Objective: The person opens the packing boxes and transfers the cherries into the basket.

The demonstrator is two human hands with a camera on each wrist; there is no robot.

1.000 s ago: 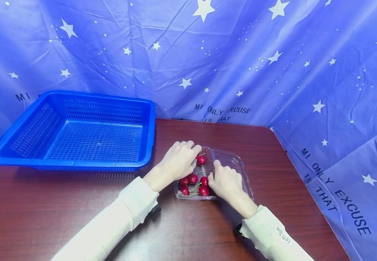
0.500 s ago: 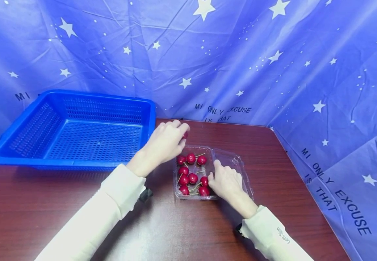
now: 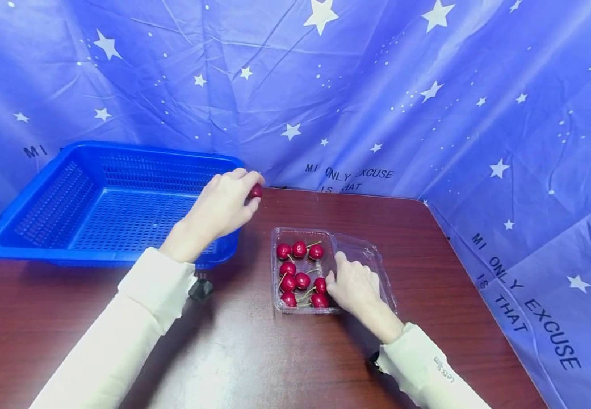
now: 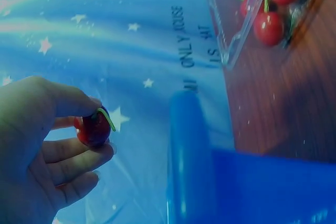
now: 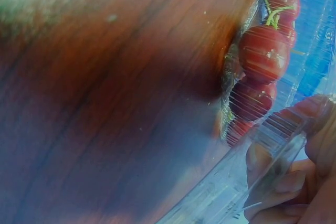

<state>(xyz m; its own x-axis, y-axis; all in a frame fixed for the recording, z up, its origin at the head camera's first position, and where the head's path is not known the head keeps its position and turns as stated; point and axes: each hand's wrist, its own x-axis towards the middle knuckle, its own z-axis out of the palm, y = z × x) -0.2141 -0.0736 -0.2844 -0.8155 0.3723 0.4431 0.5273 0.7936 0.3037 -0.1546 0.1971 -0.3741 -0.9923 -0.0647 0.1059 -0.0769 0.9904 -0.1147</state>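
Between thumb and fingertips my left hand [image 3: 218, 201] pinches a red cherry [image 3: 256, 191], over the right rim of the blue basket in the head view. In the left wrist view the cherry [image 4: 93, 129] shows a short green stem. My right hand [image 3: 355, 287] grips the clear plastic box [image 3: 302, 230] where its base meets the lid [image 3: 367, 250]. The right wrist view has the thumb on one side of the plastic and curled fingers [image 5: 287, 182] behind it. Inside the box lie several stemmed cherries [image 3: 302, 280]; the lid is folded out to the right.
At the left of the brown table [image 3: 254, 352] stands a blue perforated basket [image 3: 108, 254]; its visible floor holds nothing. A blue star-printed cloth [image 3: 275, 102] hangs along the back and right sides of the table.
My left hand has lifted a cherry out of the box and carried it up and left to the basket's right rim. My right hand has stayed at the box.
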